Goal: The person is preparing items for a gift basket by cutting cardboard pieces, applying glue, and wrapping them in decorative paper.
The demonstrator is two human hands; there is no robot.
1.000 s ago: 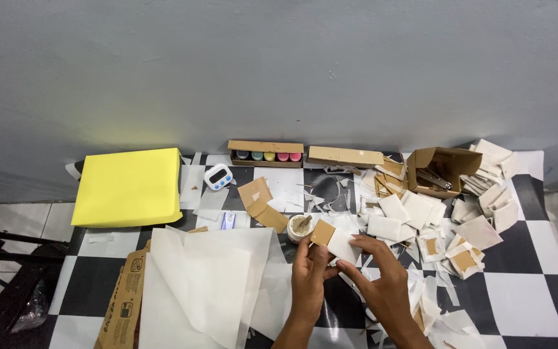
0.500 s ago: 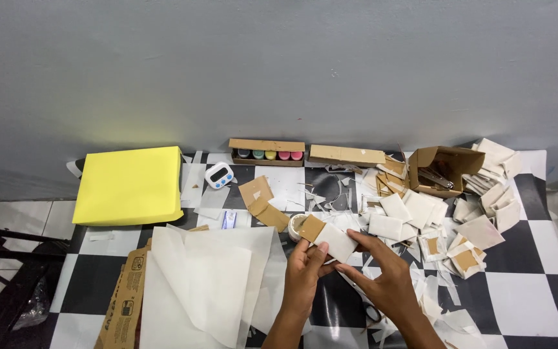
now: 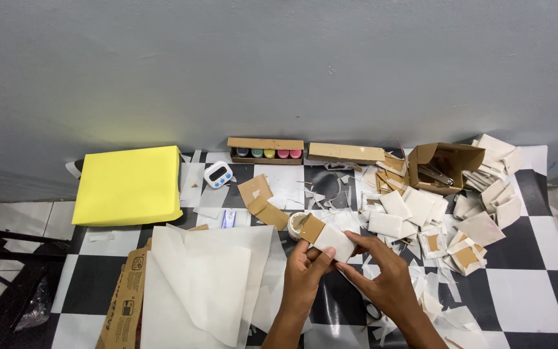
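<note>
Both hands meet at the bottom centre over a black-and-white checkered floor (image 3: 524, 284). My left hand (image 3: 305, 271) pinches a small folded white paper packet with a brown cardboard flap (image 3: 327, 237) from below. My right hand (image 3: 382, 274) holds the same packet at its right edge with thumb and fingers. A small round tape roll (image 3: 297, 223) lies just behind the packet. Large white paper sheets (image 3: 208, 278) spread out to the left of my left hand.
A yellow foam block (image 3: 129, 184) lies at the left. By the wall sit a white digital timer (image 3: 217, 174), a cardboard tray of coloured pots (image 3: 266, 150), a flat cardboard strip (image 3: 345, 152) and an open cardboard box (image 3: 444, 165). Several finished packets (image 3: 421, 213) and scraps pile at right.
The packet and both hands have shifted slightly toward me and lower in view; the brown flap now sits at the packet's left end, with my fingers closed tighter on it.
</note>
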